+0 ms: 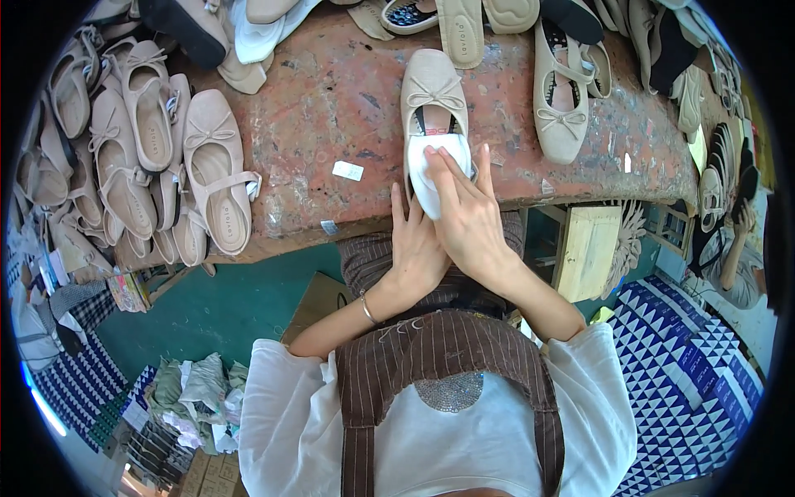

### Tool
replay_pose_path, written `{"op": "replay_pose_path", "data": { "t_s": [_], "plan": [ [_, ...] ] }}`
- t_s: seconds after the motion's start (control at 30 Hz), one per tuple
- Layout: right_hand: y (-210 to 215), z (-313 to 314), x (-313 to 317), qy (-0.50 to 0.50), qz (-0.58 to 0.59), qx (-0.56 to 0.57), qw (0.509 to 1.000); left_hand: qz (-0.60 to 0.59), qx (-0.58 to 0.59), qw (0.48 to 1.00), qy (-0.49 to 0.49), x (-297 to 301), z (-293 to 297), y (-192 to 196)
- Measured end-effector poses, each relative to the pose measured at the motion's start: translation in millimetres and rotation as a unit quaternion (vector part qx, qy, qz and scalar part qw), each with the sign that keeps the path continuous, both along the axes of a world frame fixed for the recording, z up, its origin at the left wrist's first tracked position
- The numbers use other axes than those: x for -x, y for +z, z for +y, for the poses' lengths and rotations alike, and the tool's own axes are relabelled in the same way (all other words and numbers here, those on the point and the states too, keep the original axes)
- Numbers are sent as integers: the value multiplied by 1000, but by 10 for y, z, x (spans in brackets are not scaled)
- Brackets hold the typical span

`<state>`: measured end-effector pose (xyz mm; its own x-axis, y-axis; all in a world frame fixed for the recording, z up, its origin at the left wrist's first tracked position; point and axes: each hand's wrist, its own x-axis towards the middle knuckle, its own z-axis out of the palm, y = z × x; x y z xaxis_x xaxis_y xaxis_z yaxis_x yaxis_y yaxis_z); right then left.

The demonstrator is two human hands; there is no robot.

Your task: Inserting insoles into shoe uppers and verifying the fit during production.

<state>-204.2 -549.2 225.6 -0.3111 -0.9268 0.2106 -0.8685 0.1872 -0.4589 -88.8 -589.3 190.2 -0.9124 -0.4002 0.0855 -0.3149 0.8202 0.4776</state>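
Note:
A beige ballet shoe (433, 81) with a small bow lies toe-away at the front edge of the table. A white insole (424, 184) is partly inside its opening, and dark lining shows ahead of it. My right hand (474, 217) has its fingers along the top of the insole, pressing it against the shoe; its thumb is hidden. Against the heel end, my left hand (416, 253) holds the shoe from the left and below, partly covered by my right hand.
Finished-looking beige shoes (217, 166) crowd the table's left side. A strapped shoe (563, 116) and a beige insole (460, 37) lie beyond. The worn red table (323, 108) carries paper scraps. Below right stands a wooden stool (590, 248); another person's arm (735, 253) shows far right.

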Motion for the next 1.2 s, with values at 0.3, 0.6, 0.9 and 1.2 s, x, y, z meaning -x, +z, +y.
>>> {"op": "replay_pose_path", "data": {
  "t_s": [0.3,0.6,0.9,1.2],
  "plan": [
    [-301,-459,174,-35,107,27,993,-20,56,998,18,54,49,-196],
    [-236,-580,194,-63,103,-53,991,-6,49,999,18,72,-9,-141],
    [-362,-644,163,-81,231,-37,969,31,16,999,7,85,-41,-173],
    [-521,-879,404,-6,149,-199,968,75,35,996,37,146,-30,-123]
  ]
}}
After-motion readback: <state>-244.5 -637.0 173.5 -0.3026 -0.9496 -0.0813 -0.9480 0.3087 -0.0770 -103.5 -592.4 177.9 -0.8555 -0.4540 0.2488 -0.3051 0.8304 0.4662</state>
